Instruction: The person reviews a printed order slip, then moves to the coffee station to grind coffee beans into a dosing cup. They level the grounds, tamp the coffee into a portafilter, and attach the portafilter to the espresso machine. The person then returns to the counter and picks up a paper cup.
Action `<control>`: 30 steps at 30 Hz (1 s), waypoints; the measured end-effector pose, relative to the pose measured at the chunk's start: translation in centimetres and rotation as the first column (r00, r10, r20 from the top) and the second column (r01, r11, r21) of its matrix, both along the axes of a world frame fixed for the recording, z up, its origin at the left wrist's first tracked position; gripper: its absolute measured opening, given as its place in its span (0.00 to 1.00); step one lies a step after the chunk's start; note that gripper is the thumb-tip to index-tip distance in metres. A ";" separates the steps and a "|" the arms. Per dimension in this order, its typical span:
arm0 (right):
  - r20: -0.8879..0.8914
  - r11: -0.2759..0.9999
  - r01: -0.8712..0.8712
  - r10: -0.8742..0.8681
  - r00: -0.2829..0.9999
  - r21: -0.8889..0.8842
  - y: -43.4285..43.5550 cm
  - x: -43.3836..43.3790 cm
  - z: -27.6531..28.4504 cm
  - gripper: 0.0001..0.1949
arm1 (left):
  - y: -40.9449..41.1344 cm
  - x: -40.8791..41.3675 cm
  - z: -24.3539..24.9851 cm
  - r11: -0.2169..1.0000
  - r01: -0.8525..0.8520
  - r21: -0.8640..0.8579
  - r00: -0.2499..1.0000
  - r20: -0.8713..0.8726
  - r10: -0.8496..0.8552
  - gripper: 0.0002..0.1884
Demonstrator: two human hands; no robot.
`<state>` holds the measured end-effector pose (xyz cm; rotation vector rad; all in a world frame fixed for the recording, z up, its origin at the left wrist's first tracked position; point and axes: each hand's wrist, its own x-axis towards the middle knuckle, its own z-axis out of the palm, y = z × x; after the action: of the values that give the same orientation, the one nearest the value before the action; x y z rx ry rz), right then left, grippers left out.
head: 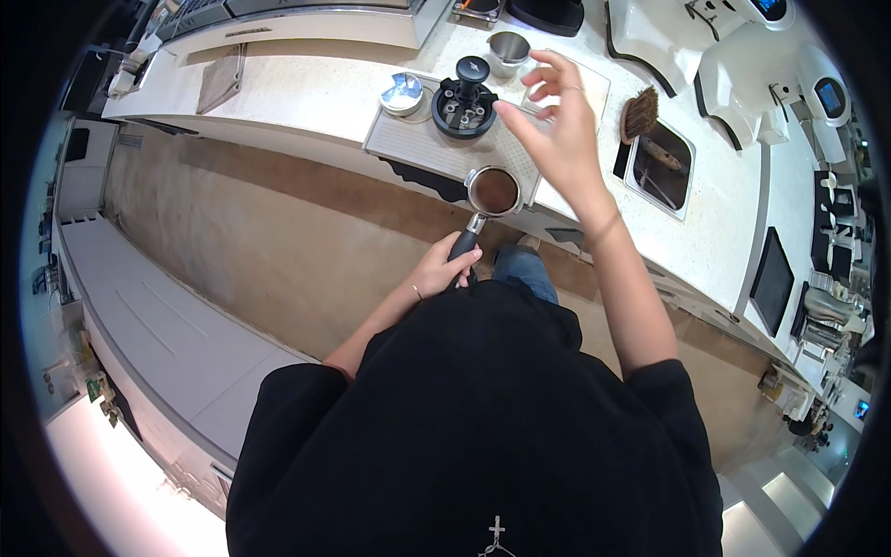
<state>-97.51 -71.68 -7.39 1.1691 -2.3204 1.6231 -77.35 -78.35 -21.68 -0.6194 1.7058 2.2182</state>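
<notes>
My left hand [443, 269] is wrapped around the black handle of a portafilter [470, 240]. Its metal-rimmed basket holds level brown ground coffee [495, 191] and sits at the counter's front edge; I cannot tell whether it touches. Above the counter, my right hand [560, 118] has its fingers apart and nothing in them. Just left of its thumb is a black round-knobbed coffee tool [468, 101], seemingly a tamper or distributor, on a ridged mat [424, 141]. A steel cup [509, 53] stands behind it, and a round container [402, 95] with a blue-and-white top is to its left.
A wooden-backed brush [639, 116] lies beside a dark recessed bin [661, 167] holding a wooden-handled tool. White machines with small screens [828, 95] stand at the back right. A grey cloth [221, 78] hangs over the counter edge at left. Behind me runs a grey worktop [160, 320].
</notes>
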 end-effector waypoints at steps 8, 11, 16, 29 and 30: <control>0.124 0.846 -0.162 0.114 0.986 0.509 -5.5 -3.7 -4.1 0.19 | -0.2 0.0 -0.8 1.000 0.021 0.015 0.999 -0.035 -0.021 0.10; 0.153 0.952 -0.197 0.164 0.974 0.235 -4.1 -3.7 -4.5 0.14 | -0.3 -0.1 -0.4 1.000 0.024 0.015 0.999 -0.029 -0.024 0.10; 0.368 0.980 -0.194 0.200 0.908 -0.052 1.0 0.6 -1.2 0.10 | -0.5 -0.4 -0.7 0.998 0.013 0.055 1.000 0.011 -0.013 0.13; 0.387 0.940 -0.280 0.189 0.903 0.194 5.0 3.7 -2.7 0.18 | -1.4 -1.7 0.2 0.996 0.035 0.086 0.994 0.103 -0.044 0.27; 0.397 0.945 -0.292 0.214 0.893 0.147 4.8 3.9 -2.3 0.19 | -1.3 -2.1 0.3 0.998 0.023 0.061 0.988 0.153 -0.032 0.32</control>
<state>-93.66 -66.83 -9.71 1.3565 -2.7231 1.8783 -79.42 -79.69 -21.39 -0.7277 1.5582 2.1333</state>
